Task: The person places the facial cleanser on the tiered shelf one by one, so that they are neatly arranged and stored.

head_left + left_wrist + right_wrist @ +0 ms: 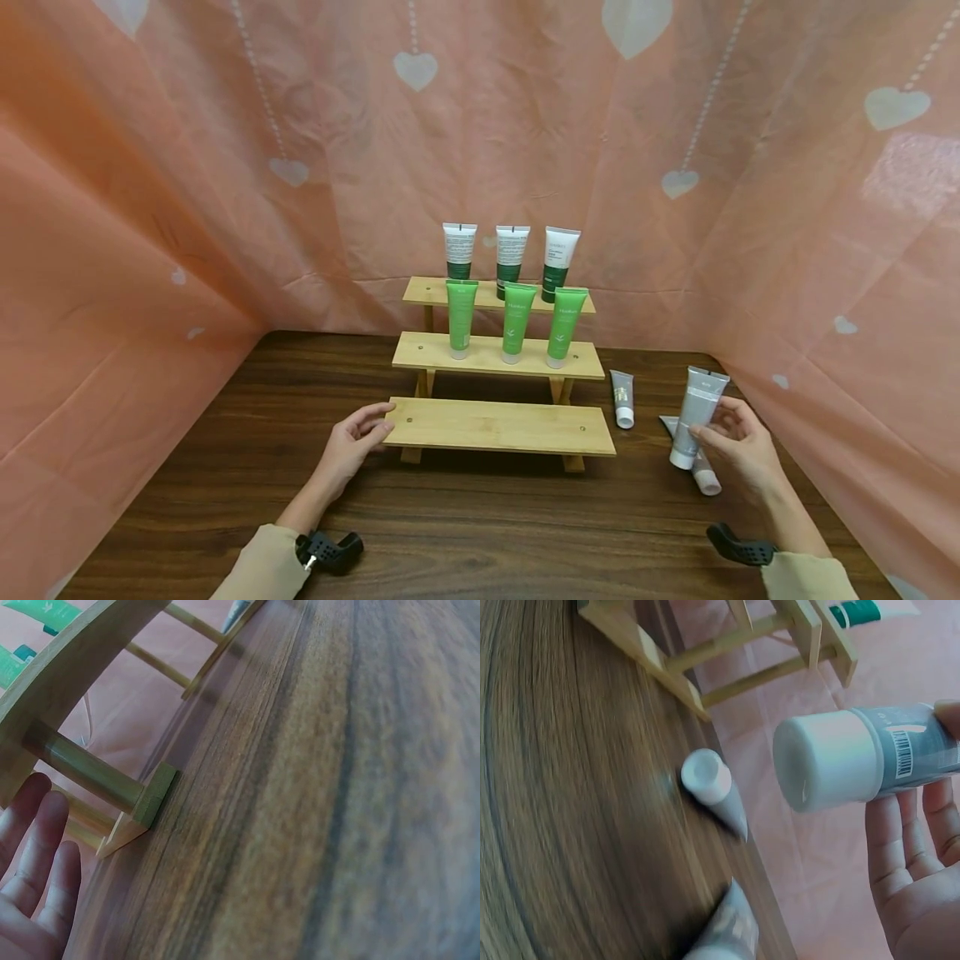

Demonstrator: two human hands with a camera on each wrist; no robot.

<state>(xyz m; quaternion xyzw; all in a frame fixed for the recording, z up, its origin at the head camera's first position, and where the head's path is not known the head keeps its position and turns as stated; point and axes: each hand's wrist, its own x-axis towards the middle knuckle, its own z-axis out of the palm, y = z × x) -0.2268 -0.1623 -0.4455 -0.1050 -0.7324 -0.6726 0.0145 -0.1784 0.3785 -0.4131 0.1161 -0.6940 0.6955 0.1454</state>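
My right hand (746, 446) pinches a grey squeeze tube (697, 415) between thumb and fingers, its white cap pointing down. In the right wrist view the held tube's white cap (829, 761) shows large, with a barcode beside it. Under it a second grey tube (705, 473) lies on the table, and another grey tube (622, 398) lies nearer the rack. My left hand (356, 437) touches the left end of the lowest step of a three-step wooden rack (495, 425). In the left wrist view, fingers (60, 892) stretch loosely beside the rack.
Three green tubes (516, 323) stand on the middle step. On the top step stand three white and dark green tubes (512, 250). The dark wooden table (480, 525) is bounded by a pink curtain (337, 225) with hearts at the back and sides.
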